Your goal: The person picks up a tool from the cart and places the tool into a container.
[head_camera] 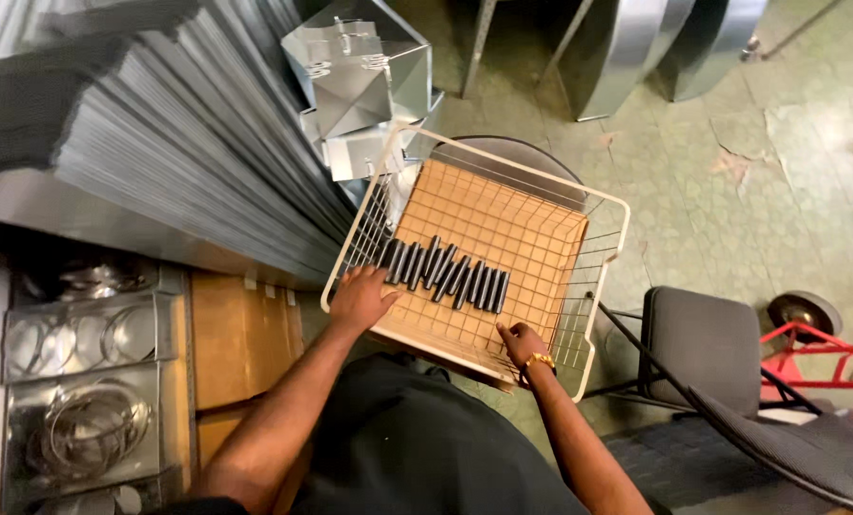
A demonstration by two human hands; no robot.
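Person, seen from above by the head camera.

- Torso: dark, nearly black top of plain cloth, with no print or marking to be seen; it fills the lower middle of the view.
- Arms: both bare from at least the elbow down; no sleeve edge can be made out.
- Left hand [361, 298]: bare, no ring or band visible.
- Right hand [520, 343]: bare; a gold-coloured bracelet [539, 360] of chain-like links sits at the wrist.
- Gloves: none worn.
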